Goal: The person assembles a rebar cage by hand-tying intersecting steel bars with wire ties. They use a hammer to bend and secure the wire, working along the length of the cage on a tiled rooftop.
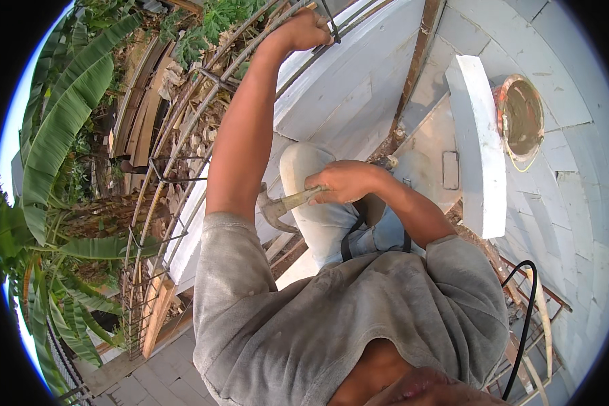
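Note:
My right hand (345, 181) is wrapped round the handle of a claw hammer (275, 208), in front of my bent knee. The hammer's curved claw and head point left, and the handle's end sticks out past my wrist. My left arm is stretched far forward. At its end my left hand (303, 30) is closed over a steel reinforcing bar (233, 66) of a long rebar cage, by a dark stirrup. The cage runs along the top of the white block wall (352, 88).
At the right, a bucket of grey mortar (523, 118) stands beside an upright white block (477, 145). A black cable (526, 325) loops near a metal frame at lower right. Banana leaves (68, 128) and stacked boards (139, 101) lie beyond the cage, left.

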Demonstrator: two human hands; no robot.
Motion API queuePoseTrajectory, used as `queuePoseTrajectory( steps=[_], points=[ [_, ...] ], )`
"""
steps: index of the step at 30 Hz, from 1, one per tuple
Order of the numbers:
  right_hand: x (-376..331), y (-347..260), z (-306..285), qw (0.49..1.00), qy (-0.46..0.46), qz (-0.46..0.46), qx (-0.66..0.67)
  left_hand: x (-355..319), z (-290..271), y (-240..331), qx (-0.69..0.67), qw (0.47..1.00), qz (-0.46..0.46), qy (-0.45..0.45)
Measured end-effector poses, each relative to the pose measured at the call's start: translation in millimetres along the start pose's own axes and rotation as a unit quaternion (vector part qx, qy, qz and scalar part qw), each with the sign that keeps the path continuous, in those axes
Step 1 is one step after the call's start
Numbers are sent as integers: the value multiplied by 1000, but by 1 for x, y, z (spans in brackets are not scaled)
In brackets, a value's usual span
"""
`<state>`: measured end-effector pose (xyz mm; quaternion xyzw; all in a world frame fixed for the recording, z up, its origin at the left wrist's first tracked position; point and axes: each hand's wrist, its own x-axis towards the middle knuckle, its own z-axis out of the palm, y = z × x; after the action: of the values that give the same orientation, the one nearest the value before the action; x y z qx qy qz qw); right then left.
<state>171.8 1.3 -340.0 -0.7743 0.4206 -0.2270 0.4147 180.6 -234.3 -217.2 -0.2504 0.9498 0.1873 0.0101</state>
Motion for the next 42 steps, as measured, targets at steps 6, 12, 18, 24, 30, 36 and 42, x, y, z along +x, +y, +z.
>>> queuePoseTrajectory(
  steps=[6,12,18,24,30,36,42],
  points=[
    [-2,-5,1,990,67,73,102,1,-1,2,-14,1000,-11,-14],
    [-2,-18,-7,995,-2,-14,100,6,1,-3,6,1000,24,-3],
    [6,2,-14,942,246,82,212,3,-3,1,-14,1000,24,-6],
    [4,3,9,999,-13,18,-24,13,8,-16,-14,1000,2,-6],
    [-2,12,-1,977,134,98,137,32,27,-34,-25,999,12,16],
    [3,28,-32,976,78,121,162,29,23,-37,-34,998,34,-38],
    [-3,-11,-11,986,-5,29,167,31,32,-33,-28,999,-12,16]
  ],
)
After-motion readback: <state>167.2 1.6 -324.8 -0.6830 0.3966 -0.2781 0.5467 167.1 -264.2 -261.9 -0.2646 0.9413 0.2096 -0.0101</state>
